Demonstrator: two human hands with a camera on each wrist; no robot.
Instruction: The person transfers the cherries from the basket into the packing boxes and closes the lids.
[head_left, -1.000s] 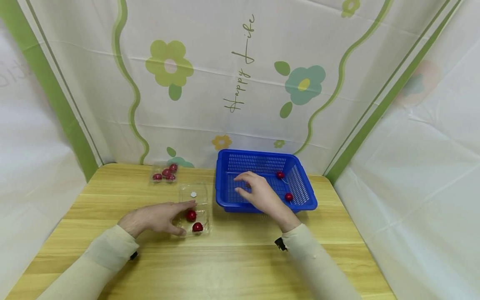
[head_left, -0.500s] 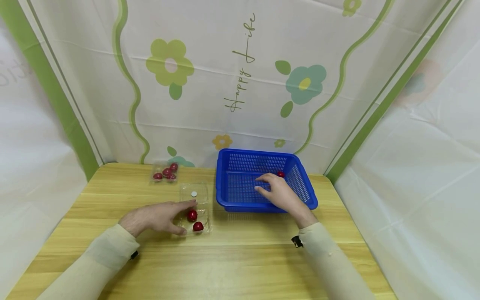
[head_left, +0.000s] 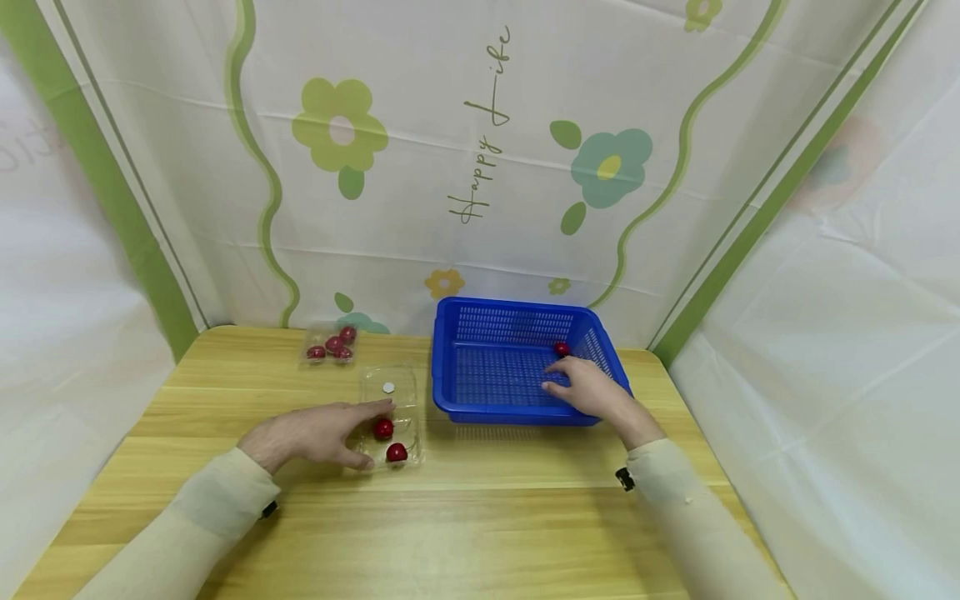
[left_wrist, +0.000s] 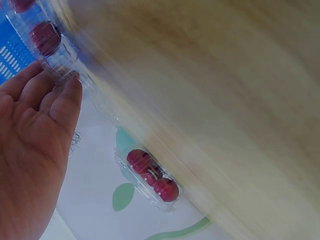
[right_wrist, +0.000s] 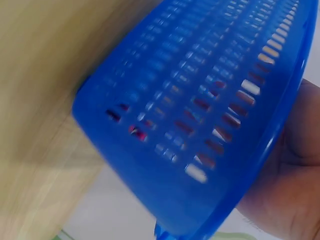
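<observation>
At lower left, the left hand (head_left: 311, 433) touches a clear box (head_left: 403, 419), fingers loose; centre-right, the right hand (head_left: 592, 389) reaches inside a blue basket (head_left: 491, 412), fingers parted.

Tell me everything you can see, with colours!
Basket: 1, blue, on the table
Open box: 1, clear, left of basket
Back box: 1, clear, table's back left
Balls: at least 7, red, in both boxes and basket
Dot: 1, white, on open box
Table: 1, yellow wood, below
Flowered curtain: 1, mostly white, behind table
Side sheets: 2, white, either side
Gadgets: 2, black, at the cream sleeves
Left grip: 1, at open box
Right grip: 1, over basket
</observation>
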